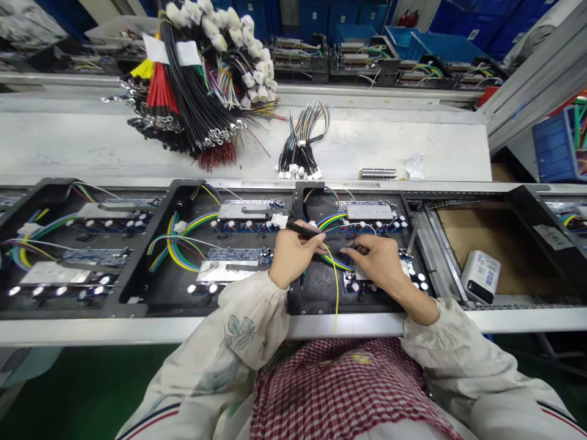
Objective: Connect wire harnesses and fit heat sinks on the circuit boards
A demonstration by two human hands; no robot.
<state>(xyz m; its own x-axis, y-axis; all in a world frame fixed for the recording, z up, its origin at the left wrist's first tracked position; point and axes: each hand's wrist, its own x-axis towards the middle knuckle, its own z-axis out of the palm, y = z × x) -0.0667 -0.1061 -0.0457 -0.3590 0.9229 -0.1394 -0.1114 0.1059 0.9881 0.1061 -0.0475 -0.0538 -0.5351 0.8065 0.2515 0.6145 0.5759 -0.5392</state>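
Note:
My left hand (293, 252) is closed on a black-sleeved cable (300, 228), whose white connector (279, 220) sticks out to the left. From its other end loose wires fan out; a yellow wire (337, 293) hangs over the tray's front edge. My right hand (380, 260) is closed with its fingertips pinched near thin dark wires; what exactly lies between them is hidden. Both hands are above a black housing (316, 300) with an upper circuit board (371, 212) and a lower circuit board (352, 285), the latter partly covered by my right hand.
More black housings (158, 293) with boards stand in a row to the left. On the white shelf (367, 140) lie a small cable bundle (302, 143) and a large cable bundle (192, 104). A white box-like device (480, 276) sits to the right on brown board.

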